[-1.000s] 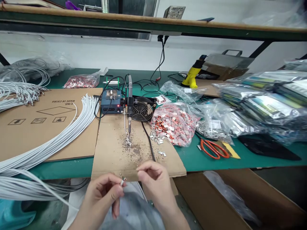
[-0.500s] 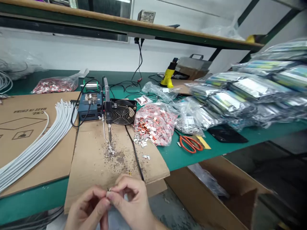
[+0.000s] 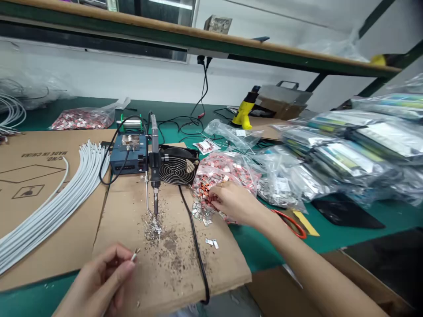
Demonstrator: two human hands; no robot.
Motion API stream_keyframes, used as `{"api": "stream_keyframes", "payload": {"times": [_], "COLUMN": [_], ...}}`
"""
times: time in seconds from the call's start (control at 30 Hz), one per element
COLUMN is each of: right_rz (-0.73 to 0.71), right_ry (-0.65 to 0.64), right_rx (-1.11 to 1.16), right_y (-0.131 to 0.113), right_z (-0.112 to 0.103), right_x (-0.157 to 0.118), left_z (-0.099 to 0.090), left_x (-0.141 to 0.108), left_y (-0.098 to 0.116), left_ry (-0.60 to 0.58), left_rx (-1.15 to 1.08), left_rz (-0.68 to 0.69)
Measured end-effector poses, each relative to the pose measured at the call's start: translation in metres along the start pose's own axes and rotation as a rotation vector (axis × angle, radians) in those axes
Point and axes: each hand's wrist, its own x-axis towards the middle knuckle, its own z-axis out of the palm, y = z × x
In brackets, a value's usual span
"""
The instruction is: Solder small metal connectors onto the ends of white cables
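Observation:
Near the bottom edge my left hand (image 3: 102, 279) pinches the end of a white cable (image 3: 134, 256), whose short bare wires stick out past the fingertips. My right hand (image 3: 231, 200) reaches to the open side of a clear bag of small red and white parts (image 3: 228, 165). Its fingers are curled among the parts, and what they hold, if anything, is hidden. Small flat connector pieces (image 3: 206, 218) lie just below that hand. A soldering iron (image 3: 155, 171) stands upright in its holder, tip down over solder scraps (image 3: 153, 229) on the cardboard sheet (image 3: 122, 229).
A bundle of white cables (image 3: 56, 202) lies at the left. Behind the iron are a blue soldering station (image 3: 127, 154) and a black fan (image 3: 178, 169). Orange-handled scissors (image 3: 294, 224) lie beyond my right forearm. Silver packets (image 3: 350, 154) are piled at the right. A black cord (image 3: 194, 237) crosses the cardboard.
My right hand has left my left hand and moved up and right to the bag of parts. My left hand has shifted slightly left, and the view has turned a little.

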Motion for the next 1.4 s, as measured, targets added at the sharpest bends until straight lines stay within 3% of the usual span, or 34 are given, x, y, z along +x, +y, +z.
{"api": "stream_keyframes", "payload": {"times": [0.13, 0.2, 0.27, 0.37, 0.47, 0.57, 0.67, 0.83, 1.23, 1.4], "right_rz": [-0.013, -0.004, -0.008, -0.015, 0.179, 0.344, 0.377, 0.343, 0.385, 0.374], "right_ry": [0.034, 0.07, 0.073, -0.036, -0.309, -0.434, -0.477, -0.435, -0.418, -0.413], "right_rx": [0.049, 0.142, 0.399, 0.948, 1.438, 1.609, 1.748, 1.849, 1.861, 1.867], "right_y": [-0.002, -0.007, -0.019, -0.048, -0.082, -0.105, -0.111, -0.108, -0.11, -0.109], "right_z": [-0.006, -0.006, -0.004, 0.003, 0.01, 0.018, 0.029, 0.041, 0.034, 0.034], "right_x": [-0.007, -0.013, -0.018, -0.02, -0.012, 0.003, 0.013, 0.015, 0.015, 0.014], "left_z": [-0.016, -0.019, -0.018, -0.013, -0.009, -0.01, -0.012, -0.01, -0.011, -0.009], "left_x": [0.021, 0.034, 0.047, 0.061, 0.068, 0.069, 0.069, 0.068, 0.067, 0.067], "left_y": [0.02, 0.028, 0.034, 0.041, 0.043, 0.043, 0.043, 0.044, 0.048, 0.048], "left_ry": [-0.185, -0.266, -0.318, -0.417, -0.461, -0.451, -0.46, -0.467, -0.474, -0.467], "left_rx": [0.421, 0.447, 0.406, 0.369, 0.357, 0.316, 0.285, 0.289, 0.263, 0.234], "left_rz": [0.053, 0.03, 0.018, 0.028, 0.019, -0.01, -0.035, -0.009, -0.149, -0.143]}}
